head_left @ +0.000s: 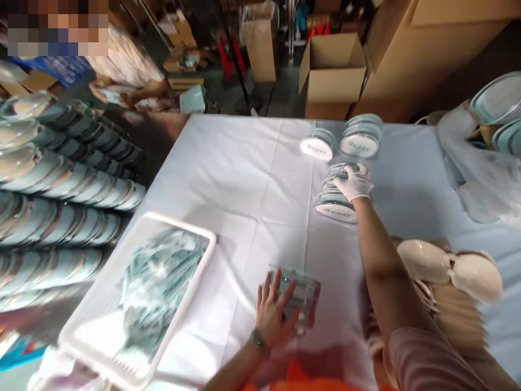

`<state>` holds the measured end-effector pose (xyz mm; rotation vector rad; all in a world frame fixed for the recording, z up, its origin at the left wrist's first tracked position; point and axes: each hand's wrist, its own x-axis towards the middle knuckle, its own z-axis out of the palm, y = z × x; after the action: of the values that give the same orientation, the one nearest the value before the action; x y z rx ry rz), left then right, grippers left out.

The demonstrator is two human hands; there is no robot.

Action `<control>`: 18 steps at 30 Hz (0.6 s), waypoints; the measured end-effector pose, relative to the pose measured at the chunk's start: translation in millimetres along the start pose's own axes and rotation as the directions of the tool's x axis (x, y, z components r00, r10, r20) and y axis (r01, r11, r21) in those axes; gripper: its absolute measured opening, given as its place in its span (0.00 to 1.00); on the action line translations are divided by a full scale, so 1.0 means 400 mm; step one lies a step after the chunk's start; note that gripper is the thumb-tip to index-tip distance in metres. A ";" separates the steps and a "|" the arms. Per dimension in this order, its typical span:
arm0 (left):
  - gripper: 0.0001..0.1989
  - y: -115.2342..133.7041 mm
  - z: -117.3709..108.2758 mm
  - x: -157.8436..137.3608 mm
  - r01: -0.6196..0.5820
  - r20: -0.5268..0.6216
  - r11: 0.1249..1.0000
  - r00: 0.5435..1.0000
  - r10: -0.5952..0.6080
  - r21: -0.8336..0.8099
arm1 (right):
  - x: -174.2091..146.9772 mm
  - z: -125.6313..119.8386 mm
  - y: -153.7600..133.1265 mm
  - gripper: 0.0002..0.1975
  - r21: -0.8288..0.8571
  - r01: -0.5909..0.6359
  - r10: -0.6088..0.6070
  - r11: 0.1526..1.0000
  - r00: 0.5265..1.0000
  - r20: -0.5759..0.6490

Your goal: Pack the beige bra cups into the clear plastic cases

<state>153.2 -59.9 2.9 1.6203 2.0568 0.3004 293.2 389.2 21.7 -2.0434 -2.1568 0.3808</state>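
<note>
Now: right hand [352,182] curls over pouch stack [337,210], right of white tray [212,239] | grip: can't tell | left hand [273,315] splayed over clear packet [306,290], nearer tray | stack probably light, slick; cup sides

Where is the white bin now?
In the head view, the white bin sits at the left edge of the table, left of the person's left hand and right of the stacked bluish cases.
</note>
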 end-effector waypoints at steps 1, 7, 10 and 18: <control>0.34 0.003 -0.015 -0.010 0.021 0.041 0.999 0.999 -0.020 -0.033 | -0.071 0.010 -0.023 0.31 0.008 0.014 -0.014 1.000 1.000 0.005; 0.37 -0.011 -0.048 -0.112 0.107 0.105 0.989 0.990 -0.096 -0.102 | -0.575 0.072 -0.204 0.28 -0.066 0.095 -0.088 0.993 0.991 0.104; 0.38 -0.043 -0.047 -0.199 0.137 0.086 0.985 0.988 -0.128 -0.107 | -0.799 0.100 -0.273 0.29 -0.076 0.101 -0.087 0.992 0.982 0.167; 0.38 -0.189 -0.054 -0.437 0.075 0.053 0.985 0.996 -0.068 -0.153 | -1.105 0.066 -0.372 0.30 -0.002 0.067 -0.064 0.998 0.966 0.250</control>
<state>107.4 -244.0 29.3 1.4449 1.9984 0.3822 171.2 -59.4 68.4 -2.0186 -2.3647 0.6519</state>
